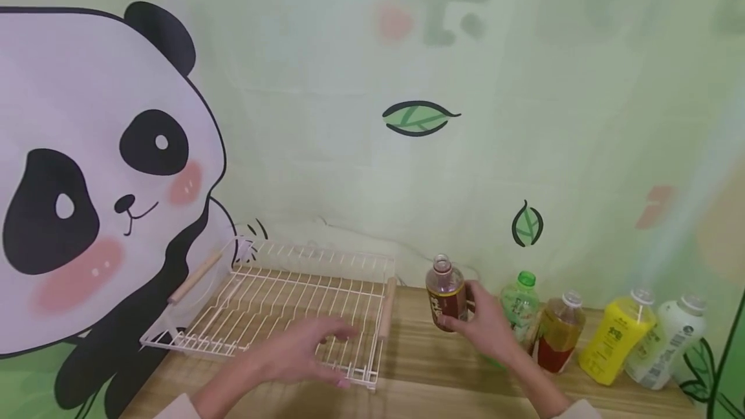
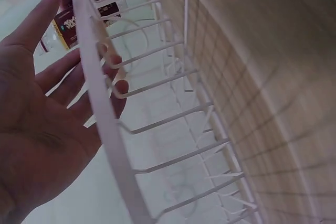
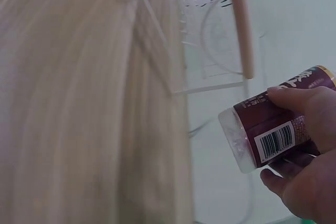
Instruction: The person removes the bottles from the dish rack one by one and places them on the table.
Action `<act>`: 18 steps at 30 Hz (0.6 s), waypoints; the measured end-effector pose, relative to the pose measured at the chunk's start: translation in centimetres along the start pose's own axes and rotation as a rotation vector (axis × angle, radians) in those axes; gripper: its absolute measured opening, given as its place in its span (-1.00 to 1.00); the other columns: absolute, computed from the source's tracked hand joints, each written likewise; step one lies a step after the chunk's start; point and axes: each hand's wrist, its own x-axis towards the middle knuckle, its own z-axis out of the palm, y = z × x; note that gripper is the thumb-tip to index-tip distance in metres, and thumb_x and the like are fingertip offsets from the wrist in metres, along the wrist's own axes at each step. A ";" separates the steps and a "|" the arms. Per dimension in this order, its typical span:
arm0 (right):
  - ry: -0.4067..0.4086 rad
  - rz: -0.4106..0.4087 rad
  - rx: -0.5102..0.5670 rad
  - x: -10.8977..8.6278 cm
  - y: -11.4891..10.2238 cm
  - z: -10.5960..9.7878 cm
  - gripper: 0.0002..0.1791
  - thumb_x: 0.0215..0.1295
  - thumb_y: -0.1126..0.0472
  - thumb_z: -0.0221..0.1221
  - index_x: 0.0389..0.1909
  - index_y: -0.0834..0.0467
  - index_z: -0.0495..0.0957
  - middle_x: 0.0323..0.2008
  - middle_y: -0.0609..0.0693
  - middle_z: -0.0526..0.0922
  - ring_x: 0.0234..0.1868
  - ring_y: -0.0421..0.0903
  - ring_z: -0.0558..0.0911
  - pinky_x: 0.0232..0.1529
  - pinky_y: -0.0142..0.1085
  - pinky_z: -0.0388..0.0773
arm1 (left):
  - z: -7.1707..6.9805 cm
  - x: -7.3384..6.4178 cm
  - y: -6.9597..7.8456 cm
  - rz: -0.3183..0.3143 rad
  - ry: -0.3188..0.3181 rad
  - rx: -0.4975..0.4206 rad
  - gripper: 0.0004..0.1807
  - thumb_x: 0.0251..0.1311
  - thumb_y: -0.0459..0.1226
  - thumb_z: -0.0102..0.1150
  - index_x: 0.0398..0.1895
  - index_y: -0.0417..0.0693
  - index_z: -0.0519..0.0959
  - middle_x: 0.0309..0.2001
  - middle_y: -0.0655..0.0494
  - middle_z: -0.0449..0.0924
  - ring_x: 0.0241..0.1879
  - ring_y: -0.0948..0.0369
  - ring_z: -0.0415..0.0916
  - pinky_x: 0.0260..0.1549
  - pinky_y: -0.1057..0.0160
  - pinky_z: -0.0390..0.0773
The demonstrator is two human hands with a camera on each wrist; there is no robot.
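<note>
My right hand (image 1: 489,325) grips a clear plastic bottle (image 1: 448,299) with a dark red label and no cap visible on its neck. In the right wrist view, the bottle (image 3: 278,121) is held clear of the wooden tabletop, its bottom and barcode showing. A white wire rack (image 1: 302,302) with wooden handles stands to the left of the bottle. Over the rack's front right part in the head view is my left hand (image 1: 302,351), thumb and fingers spread apart, holding nothing. The left wrist view puts that hand (image 2: 47,124) right beside the rack's rail (image 2: 105,114).
Right of my right hand stand a green bottle (image 1: 520,306), a bottle with a red label (image 1: 560,332), a yellow bottle (image 1: 618,338) and a white bottle (image 1: 666,341). Behind the wooden table (image 1: 442,386) hangs a pale green backdrop (image 1: 326,147) with a panda drawing.
</note>
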 end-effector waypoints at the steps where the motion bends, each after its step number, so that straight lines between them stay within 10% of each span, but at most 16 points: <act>1: 0.002 0.015 0.017 0.0 0.4 0.3 -0.23 0.00 0.19 0.51 0.24 0.22 0.39 0.17 0.19 0.56 0.21 0.16 0.53 0.23 0.08 0.45 | 0.2 -0.1 -0.2 0.000 -0.014 -0.018 -0.09 -0.09 0.31 0.34 0.32 0.05 0.45 0.14 0.27 0.55 0.12 0.22 0.50 0.12 0.08 0.54; 18: -0.005 0.131 0.133 -0.4 3.6 3.4 -0.07 -0.04 0.18 0.51 0.38 0.19 0.28 0.23 0.25 0.51 0.25 0.23 0.48 0.21 0.09 0.46 | 1.8 -0.2 -1.8 0.014 -0.022 -0.166 -0.51 0.08 0.09 0.38 0.04 0.14 0.60 -0.07 0.36 0.61 -0.06 0.24 0.57 -0.09 0.28 0.60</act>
